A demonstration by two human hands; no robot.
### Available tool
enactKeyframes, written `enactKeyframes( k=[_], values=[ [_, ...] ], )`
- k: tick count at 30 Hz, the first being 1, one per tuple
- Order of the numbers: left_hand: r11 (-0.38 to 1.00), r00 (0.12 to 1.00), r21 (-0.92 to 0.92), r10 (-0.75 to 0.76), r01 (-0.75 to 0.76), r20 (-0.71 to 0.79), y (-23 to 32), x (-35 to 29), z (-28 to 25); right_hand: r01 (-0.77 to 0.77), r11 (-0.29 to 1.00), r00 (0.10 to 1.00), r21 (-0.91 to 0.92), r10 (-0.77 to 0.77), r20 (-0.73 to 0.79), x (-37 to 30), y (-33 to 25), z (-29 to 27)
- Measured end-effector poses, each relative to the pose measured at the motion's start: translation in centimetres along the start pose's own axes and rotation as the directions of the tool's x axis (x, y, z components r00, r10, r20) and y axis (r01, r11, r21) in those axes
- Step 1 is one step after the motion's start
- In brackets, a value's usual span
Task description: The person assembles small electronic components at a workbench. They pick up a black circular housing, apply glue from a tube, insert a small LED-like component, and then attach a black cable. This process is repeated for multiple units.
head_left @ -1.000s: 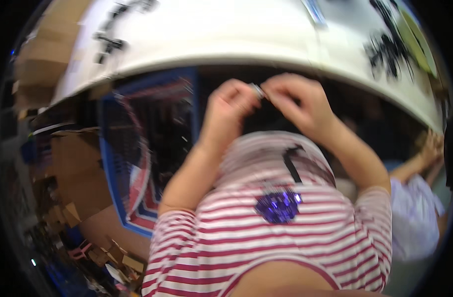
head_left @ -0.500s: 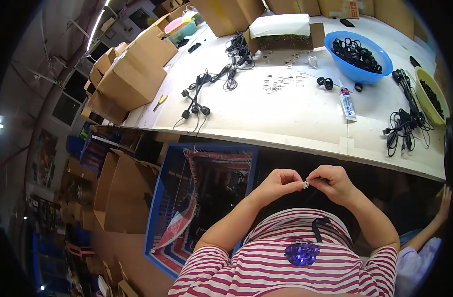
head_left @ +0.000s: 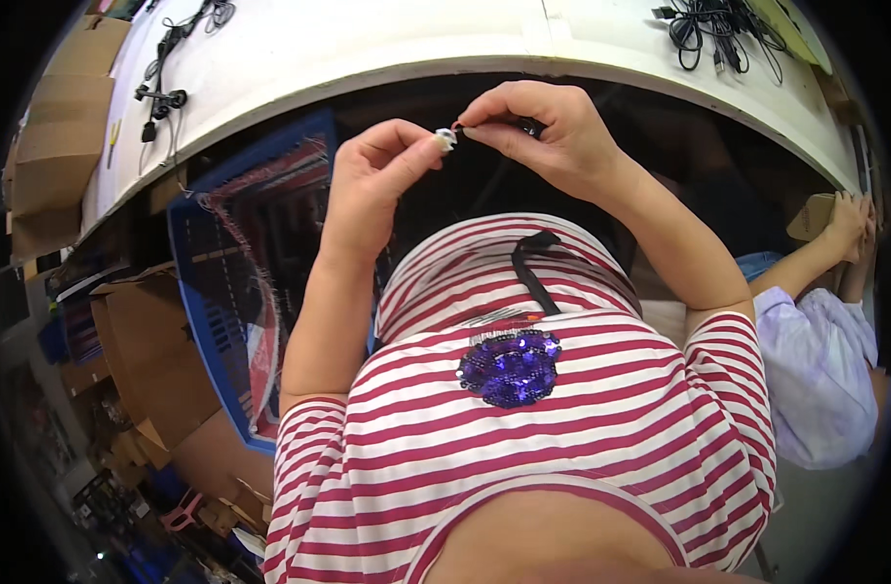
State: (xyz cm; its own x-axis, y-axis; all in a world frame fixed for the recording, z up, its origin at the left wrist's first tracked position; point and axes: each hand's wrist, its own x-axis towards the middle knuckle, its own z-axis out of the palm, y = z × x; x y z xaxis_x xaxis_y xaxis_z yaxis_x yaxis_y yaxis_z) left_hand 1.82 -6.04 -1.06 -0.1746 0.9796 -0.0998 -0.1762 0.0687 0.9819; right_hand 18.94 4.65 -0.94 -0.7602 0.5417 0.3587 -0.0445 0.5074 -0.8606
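Just beyond my striped shirt, both hands are raised close together near the table's front edge. My left hand [head_left: 375, 185] is closed, pinching a small white piece [head_left: 446, 138] between thumb and fingertips. Right beside it, the thumb and forefinger of my right hand [head_left: 553, 136] are pressed together at a tiny dark bit with a reddish spot, too small to name. A dark, shiny round thing [head_left: 528, 127] shows under the curled fingers of that hand; whether it is held I cannot tell.
The white table [head_left: 407, 39] curves across the top. Black cables [head_left: 723, 34] lie on it at right, more cables [head_left: 163, 97] at left. A blue crate [head_left: 207, 321] with striped cloth stands below left, near a cardboard box [head_left: 153, 350]. Another person's hands [head_left: 848, 224] are at far right.
The view has tilted down, so most of the tabletop has left the picture. My hands remain close together at the small white piece; the right fingertips now show a dark bit.
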Motion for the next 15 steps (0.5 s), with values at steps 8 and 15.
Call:
enactKeyframes(
  k=[8,15],
  values=[
    [0.993,0.998,-0.111,-0.039,0.033,-0.057,-1.0,0.3,0.0,0.28,0.876,0.934,-0.392,-0.344,-0.1,-0.5,0.8,1.2],
    [0.968,0.993,-0.233,-0.111,0.099,-0.043,-1.1,0.2,-0.5,0.34,0.813,0.902,-0.473,-0.424,-0.081,-0.2,1.2,1.9]
  ],
)
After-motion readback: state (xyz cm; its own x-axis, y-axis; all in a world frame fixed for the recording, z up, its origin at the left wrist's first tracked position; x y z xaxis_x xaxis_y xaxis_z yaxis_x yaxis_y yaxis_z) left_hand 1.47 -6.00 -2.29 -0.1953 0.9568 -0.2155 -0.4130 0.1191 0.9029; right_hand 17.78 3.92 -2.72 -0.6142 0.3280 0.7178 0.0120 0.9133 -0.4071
